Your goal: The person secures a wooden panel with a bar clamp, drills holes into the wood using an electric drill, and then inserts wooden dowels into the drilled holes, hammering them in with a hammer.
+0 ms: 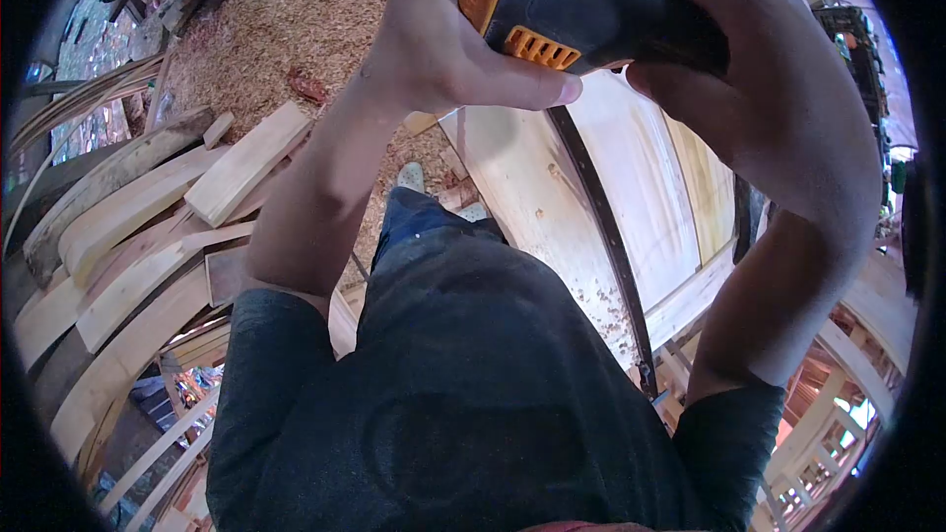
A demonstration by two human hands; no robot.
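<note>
- here's the left hand, wrapped around the orange-capped end of a black power tool, thumb lying along the body just under its slotted orange vent.
- across from it, the right hand curls round the tool's narrower dark end, clasping it; some fingers are hidden behind, so can't tell how they sit.
- so the tool lies crosswise, held between the two hands, at the far edge of the view.
- below the grip, wide pale boards stretch toward the body, a dark strip running between two of them; can't tell whether the tool touches wood.
- left of the grip, shavings cover the ground.
- farther left and nearer the body, curved timbers lie piled, a squared block among them.
- below the left hand, a pale shoe shows, then the dark shirt, nearest of all.
</note>
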